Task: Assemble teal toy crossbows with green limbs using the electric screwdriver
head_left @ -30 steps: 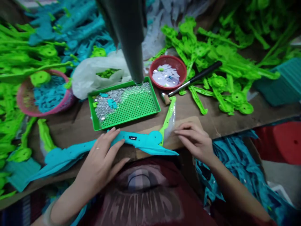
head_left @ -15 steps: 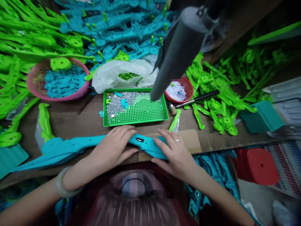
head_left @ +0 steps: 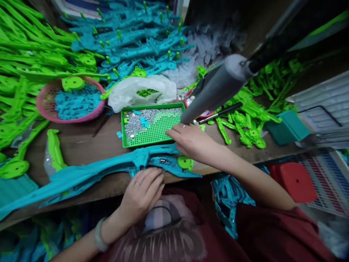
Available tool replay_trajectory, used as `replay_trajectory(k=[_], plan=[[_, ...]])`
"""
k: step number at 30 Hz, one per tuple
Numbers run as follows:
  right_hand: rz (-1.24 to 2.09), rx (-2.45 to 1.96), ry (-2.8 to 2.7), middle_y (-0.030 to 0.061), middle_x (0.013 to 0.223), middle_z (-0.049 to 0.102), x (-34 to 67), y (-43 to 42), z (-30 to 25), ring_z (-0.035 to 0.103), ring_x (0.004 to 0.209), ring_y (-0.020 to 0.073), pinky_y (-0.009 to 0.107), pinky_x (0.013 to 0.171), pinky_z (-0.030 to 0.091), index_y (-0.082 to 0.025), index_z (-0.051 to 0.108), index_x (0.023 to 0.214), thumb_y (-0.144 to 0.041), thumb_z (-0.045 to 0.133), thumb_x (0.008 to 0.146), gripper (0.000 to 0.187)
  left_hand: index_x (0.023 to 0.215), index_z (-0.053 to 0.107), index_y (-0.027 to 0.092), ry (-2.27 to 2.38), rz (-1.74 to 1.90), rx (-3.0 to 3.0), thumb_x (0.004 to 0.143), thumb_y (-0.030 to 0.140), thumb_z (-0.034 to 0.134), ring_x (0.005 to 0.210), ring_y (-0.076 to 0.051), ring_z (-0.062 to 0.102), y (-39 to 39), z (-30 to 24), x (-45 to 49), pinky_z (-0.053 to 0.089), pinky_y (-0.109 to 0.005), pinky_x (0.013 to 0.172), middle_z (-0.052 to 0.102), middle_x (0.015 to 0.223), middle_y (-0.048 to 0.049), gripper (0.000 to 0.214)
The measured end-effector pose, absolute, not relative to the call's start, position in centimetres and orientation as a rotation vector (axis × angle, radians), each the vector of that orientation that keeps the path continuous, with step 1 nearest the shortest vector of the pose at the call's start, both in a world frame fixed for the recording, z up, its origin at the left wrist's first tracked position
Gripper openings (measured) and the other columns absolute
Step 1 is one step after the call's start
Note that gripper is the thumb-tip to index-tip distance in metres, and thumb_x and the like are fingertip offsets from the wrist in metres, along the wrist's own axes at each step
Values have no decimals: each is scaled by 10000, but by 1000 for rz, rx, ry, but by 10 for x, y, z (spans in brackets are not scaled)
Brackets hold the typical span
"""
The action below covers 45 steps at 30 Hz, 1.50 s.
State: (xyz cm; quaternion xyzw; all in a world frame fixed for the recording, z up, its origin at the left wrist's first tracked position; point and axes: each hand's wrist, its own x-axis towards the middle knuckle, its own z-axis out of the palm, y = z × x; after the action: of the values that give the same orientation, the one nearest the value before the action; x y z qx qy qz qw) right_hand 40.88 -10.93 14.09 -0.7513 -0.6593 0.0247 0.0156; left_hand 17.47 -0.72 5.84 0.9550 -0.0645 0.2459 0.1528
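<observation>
A long blue plastic shell part (head_left: 109,164) lies across the bench edge, its hollow side facing me. Inside its right end sit a small black-and-silver component (head_left: 163,161) and a green disc-shaped piece (head_left: 185,162). My left hand (head_left: 145,191) rests on the near edge, fingers close together and curled against the part. Beyond the part, my right hand (head_left: 192,140) hangs over the right end of the green perforated tray (head_left: 152,140); its fingers are loosely bent, with nothing visible in them. Just above it is the lower end of a grey hanging cylinder (head_left: 211,89).
Silvery small pieces (head_left: 133,125) fill part of the tray. A pink basket (head_left: 43,107) of blue pieces and a white plastic bag (head_left: 120,94) stand behind. A black-handled tool (head_left: 229,108) lies right. Green parts (head_left: 252,127) pile beyond; a red stool (head_left: 297,182) stands below.
The blue part has been turned over, showing its inside. My right hand has let go and moved away towards the tray and hanging cylinder. My left hand has shifted to the near edge.
</observation>
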Motion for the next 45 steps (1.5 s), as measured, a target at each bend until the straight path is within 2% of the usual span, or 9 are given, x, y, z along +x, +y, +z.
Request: replay_trajectory(k=[3, 7, 10, 13, 18, 22, 29, 37, 45], plan=[[-252, -2262, -2090, 100, 906, 619, 399, -111, 126, 495, 850, 229, 348, 680, 311, -135, 624, 945, -89, 453, 986, 182, 1188, 655, 52, -71, 719, 2895, 953, 159, 629, 1035, -304, 670, -4, 56, 187, 490, -451, 871, 740, 1186, -155, 259], [-236, -2069, -2057, 67, 814, 581, 363, -131, 97, 459, 795, 213, 340, 651, 327, -166, 625, 818, -180, 477, 1018, 250, 1249, 647, 48, -58, 675, 2998, 995, 205, 568, 966, -280, 680, -1, 48, 186, 461, -459, 909, 726, 1255, -138, 309], [-182, -2123, -1976, 92, 875, 622, 341, -141, 75, 484, 848, 232, 345, 673, 381, -130, 679, 957, -167, 488, 1008, 201, 1275, 642, 38, 7, 652, 3001, 997, 222, 558, 988, -288, 673, -3, 40, 183, 456, -458, 945, 718, 1269, -148, 344], [-190, -2224, -1912, 142, 1024, 662, 330, -141, 63, 510, 913, 255, 373, 713, 438, -77, 664, 1159, -173, 471, 1011, 261, 1277, 644, 28, 60, 647, 2991, 994, 221, 551, 1029, -300, 666, -7, 36, 183, 463, -450, 940, 721, 1255, -161, 355], [-123, -2357, -1772, 158, 1079, 669, 319, -132, 63, 530, 937, 272, 410, 773, 496, -60, 654, 1214, -193, 447, 1018, 315, 1274, 655, 62, 53, 663, 3010, 996, 224, 542, 967, -283, 679, -8, 37, 185, 471, -456, 916, 699, 1314, -137, 341], [-123, -2350, -1696, 178, 1087, 657, 314, -133, 59, 532, 944, 279, 426, 788, 516, -45, 611, 1300, -166, 430, 1010, 363, 1253, 670, 97, 23, 681, 2999, 988, 193, 540, 1049, -284, 678, -7, 35, 184, 472, -452, 951, 698, 1314, -136, 311], [-155, -2286, -1564, 153, 1030, 655, 313, -139, 51, 534, 912, 257, 412, 803, 516, -104, 686, 1153, -153, 455, 1001, 281, 1255, 657, 96, -56, 689, 2960, 979, 152, 530, 1137, -304, 658, -5, 27, 181, 457, -450, 949, 703, 1302, -136, 309], [-83, -2418, -1593, 180, 1112, 646, 307, -132, 57, 536, 966, 284, 432, 802, 523, -80, 605, 1333, -167, 452, 995, 382, 1281, 648, 82, 57, 710, 2995, 980, 184, 532, 1079, -299, 677, -6, 33, 183, 450, -443, 975, 701, 1292, -170, 339], [-162, -2323, -1599, 174, 1103, 670, 315, -134, 50, 585, 951, 265, 406, 814, 542, -85, 611, 1293, -145, 455, 1003, 335, 1265, 637, 43, -17, 736, 2969, 994, 156, 501, 1112, -303, 672, -5, 26, 184, 452, -464, 976, 712, 1274, -170, 324]])
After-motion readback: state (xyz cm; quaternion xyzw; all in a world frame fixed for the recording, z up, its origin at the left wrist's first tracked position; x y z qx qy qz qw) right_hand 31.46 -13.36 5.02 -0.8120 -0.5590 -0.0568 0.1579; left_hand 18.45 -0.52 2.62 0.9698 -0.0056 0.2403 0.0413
